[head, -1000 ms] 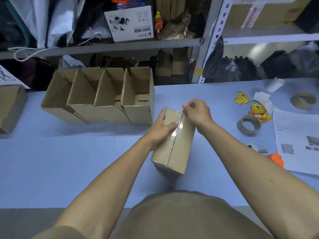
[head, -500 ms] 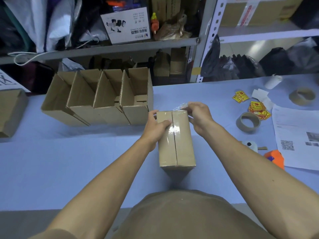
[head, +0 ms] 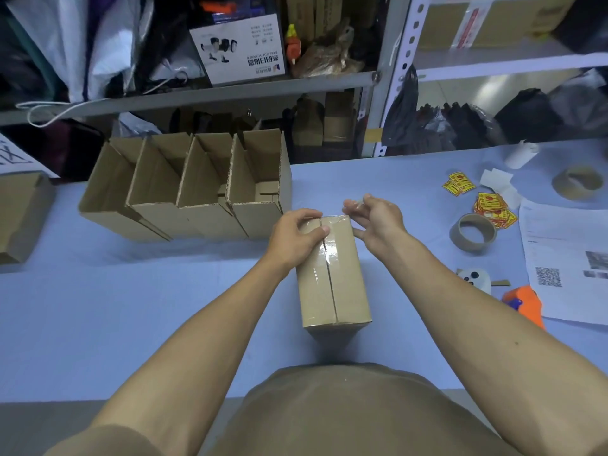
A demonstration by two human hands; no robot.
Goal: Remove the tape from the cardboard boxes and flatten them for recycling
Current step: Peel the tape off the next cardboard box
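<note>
On a blue table (head: 98, 324), straight ahead of the body, a sealed cardboard box (head: 332, 278), long axis running away from the viewer. Clear tape (head: 330, 255) along the centre seam, glossy, loose end lifted off the far edge. Left hand (head: 294, 236) curled over the far left corner, thumb pressing on the seam, pinning the box down. Right hand (head: 375, 222) just beside the far right corner, fingertips pinched together on the crumpled tape end, raised slightly above the box top. Tape running from those fingers back toward the body, so likely a pull along the seam. Behind to the left, four open boxes (head: 204, 189) in a row, close to the left hand. To the right, well apart, tape rolls (head: 473, 233), stickers (head: 493, 209), printed paper (head: 566, 258)
</note>
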